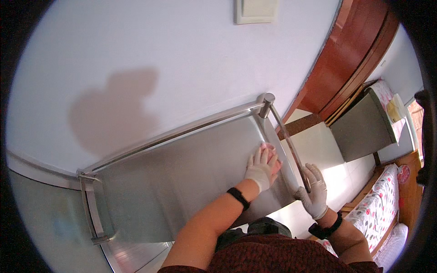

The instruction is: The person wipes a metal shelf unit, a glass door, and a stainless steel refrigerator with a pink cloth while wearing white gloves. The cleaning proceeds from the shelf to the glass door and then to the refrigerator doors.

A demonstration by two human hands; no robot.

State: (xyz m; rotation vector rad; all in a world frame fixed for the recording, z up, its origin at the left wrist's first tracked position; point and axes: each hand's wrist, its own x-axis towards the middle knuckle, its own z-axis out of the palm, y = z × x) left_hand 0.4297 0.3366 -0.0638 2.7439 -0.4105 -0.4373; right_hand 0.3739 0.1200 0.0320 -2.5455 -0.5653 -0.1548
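Observation:
In front of me is a stainless steel cart or table with a brushed metal top [182, 168] and a raised bar along its wall side. My left hand [258, 172], in a white glove, lies over a pink cloth [272, 152] and presses it to the top near the right end. Part of the cloth shows past the fingertips, and the rest is hidden under the hand. My right hand [314, 192], also gloved, is closed around the near end of the right side rail [291, 143], thumb on one side and fingers on the other.
A white wall [191, 50] with a switch plate [256, 10] stands behind the cart. To the right are a reddish-brown door [350, 50], a grey cabinet [362, 129] and a seat with a dotted cover [375, 204]. A glass panel [45, 214] lies at the left.

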